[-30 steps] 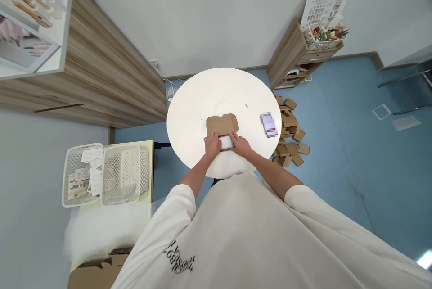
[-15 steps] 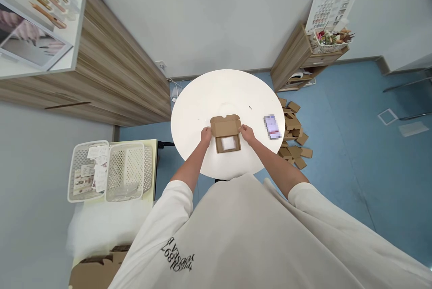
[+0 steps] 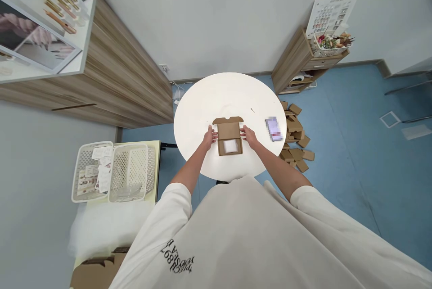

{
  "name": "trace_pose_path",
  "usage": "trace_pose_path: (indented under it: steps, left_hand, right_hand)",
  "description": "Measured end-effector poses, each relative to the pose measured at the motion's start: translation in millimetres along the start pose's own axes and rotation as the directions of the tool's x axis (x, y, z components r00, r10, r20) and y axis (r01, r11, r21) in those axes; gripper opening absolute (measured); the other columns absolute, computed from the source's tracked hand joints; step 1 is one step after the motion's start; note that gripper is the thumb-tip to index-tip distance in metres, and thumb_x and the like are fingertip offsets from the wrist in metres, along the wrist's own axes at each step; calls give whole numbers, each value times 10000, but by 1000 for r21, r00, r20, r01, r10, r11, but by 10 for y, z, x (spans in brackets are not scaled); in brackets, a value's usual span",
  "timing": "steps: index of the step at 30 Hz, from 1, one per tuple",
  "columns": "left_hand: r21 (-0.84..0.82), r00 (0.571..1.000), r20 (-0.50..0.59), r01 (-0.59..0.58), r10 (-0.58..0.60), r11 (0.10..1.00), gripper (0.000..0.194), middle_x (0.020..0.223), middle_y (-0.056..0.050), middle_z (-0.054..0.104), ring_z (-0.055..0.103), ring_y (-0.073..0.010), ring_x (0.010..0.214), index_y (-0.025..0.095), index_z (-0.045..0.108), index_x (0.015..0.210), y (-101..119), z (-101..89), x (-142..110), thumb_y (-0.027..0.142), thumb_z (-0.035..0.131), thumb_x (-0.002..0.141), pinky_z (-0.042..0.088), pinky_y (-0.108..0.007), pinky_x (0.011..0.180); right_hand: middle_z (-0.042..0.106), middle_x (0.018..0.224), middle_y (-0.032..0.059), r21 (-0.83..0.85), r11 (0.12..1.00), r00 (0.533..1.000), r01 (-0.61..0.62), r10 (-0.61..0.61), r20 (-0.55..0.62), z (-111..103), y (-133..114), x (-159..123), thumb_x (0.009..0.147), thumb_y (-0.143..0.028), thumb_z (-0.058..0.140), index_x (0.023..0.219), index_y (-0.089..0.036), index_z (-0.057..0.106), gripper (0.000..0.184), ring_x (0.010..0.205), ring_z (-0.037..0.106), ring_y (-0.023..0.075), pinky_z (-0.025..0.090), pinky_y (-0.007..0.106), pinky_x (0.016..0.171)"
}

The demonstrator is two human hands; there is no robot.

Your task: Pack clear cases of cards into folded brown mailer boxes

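A small brown cardboard box (image 3: pixel 229 130) sits on the round white table (image 3: pixel 199 100), its lid raised at the back. Inside its tray lies a white packet (image 3: pixel 231 146), whose kind I cannot make out. At the left edge of the lid, my left hand (image 3: pixel 209 138) is open, fingers spread and pointing inward. My right hand (image 3: pixel 249 136) is open too, with fingers apart by the lid's right edge. Whether the fingertips touch the cardboard is too small to tell.
A blurred phone (image 3: pixel 273 128) lies at the table's right side. Several cardboard boxes (image 3: pixel 294 129) are heaped on the floor beyond it. To the left stand white plastic baskets (image 3: pixel 131 146), one with papers. A wooden cabinet (image 3: pixel 128 68) flanks the table's left.
Both hands have loosened from the lid's edges, and their fingers are now spread. The lid's upper flap appears tilted further forward. The whole view has shifted slightly.
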State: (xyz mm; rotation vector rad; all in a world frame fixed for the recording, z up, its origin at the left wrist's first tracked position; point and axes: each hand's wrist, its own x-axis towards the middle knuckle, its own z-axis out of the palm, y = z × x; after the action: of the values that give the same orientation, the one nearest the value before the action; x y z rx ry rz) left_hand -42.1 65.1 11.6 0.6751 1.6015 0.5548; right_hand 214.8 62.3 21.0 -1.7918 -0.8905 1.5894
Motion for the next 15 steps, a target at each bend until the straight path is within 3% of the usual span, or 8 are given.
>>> trace_pose_path:
  steps: [8, 12, 15]
  left_hand:
    - [-121, 983, 158, 113, -93, 986, 838, 1090, -152, 682, 644, -260, 1034, 178, 649, 1119, -88, -83, 26, 870, 245, 877, 522, -342, 792]
    - [-152, 983, 163, 113, -88, 982, 821, 1168, -162, 666, 646, -258, 1039, 187, 646, 1094, -83, -110, 6, 875, 258, 871, 528, -343, 807]
    - [-156, 981, 184, 96, -66, 983, 826, 1206, -165, 660, 661, -251, 1020, 195, 634, 1109, -54, -131, -29, 882, 243, 866, 536, -347, 812]
  right_hand:
    - [667, 1266, 81, 133, 983, 990, -130, 121, 68, -1, -6, -18, 968, -665, 400, 967, -218, 691, 533, 991, 643, 198, 525, 268, 731]
    - [657, 1260, 91, 223, 957, 982, -186, 172, 81, -30, -19, -54, 981, -689, 340, 1181, -250, 648, 573, 922, 647, 193, 550, 292, 727]
    - [634, 1286, 86, 198, 962, 979, -185, 162, 126, -59, -50, -63, 974, -728, 288, 1341, -283, 584, 649, 905, 648, 189, 566, 303, 745]
